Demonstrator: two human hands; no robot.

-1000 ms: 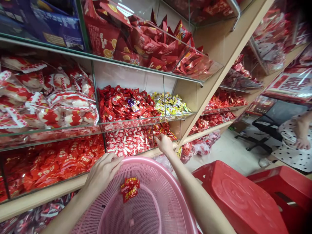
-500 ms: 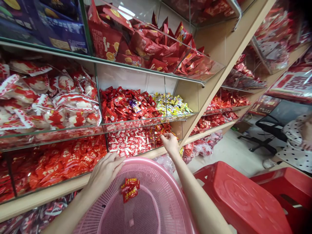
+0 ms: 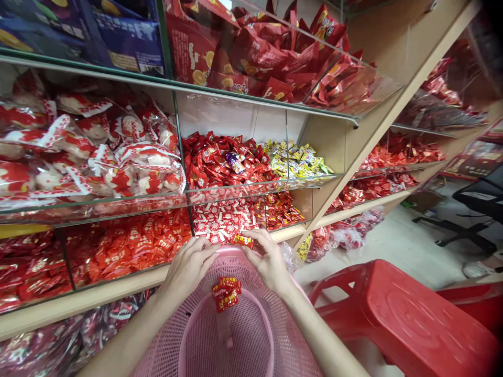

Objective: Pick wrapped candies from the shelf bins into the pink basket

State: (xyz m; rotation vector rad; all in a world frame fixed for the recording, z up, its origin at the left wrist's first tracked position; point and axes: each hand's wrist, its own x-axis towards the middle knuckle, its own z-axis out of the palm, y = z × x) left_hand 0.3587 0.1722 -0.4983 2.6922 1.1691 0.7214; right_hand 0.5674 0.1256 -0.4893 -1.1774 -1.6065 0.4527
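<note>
A pink mesh basket (image 3: 167, 343) stands tilted toward me against the shelf front. My left hand (image 3: 190, 262) grips its far rim, fingers wrapped over the edge. At the same rim, further right, my right hand (image 3: 269, 262) pinches a small red and yellow candy packet (image 3: 243, 240), its thumb near the rim. Several like wrapped candies (image 3: 227, 293) lie together inside the basket, whose base is otherwise bare mesh. Just beyond my right hand is the bin of red and yellow candies (image 3: 283, 209); left of it are red and white wrapped candies (image 3: 220, 217).
Glass-fronted shelves carry red packets (image 3: 137, 241), white and red wrapped sweets (image 3: 129, 162), red sachets (image 3: 228, 157) and yellow sachets (image 3: 296, 158). To the right a wooden upright (image 3: 377, 131) divides the shelving. A red plastic stool (image 3: 424, 319) stands beside the basket.
My right hand has come back from the candy bin to the basket rim with a packet in its fingers. My left hand stays on the rim. The view has shifted right-to-left, hiding the seated person.
</note>
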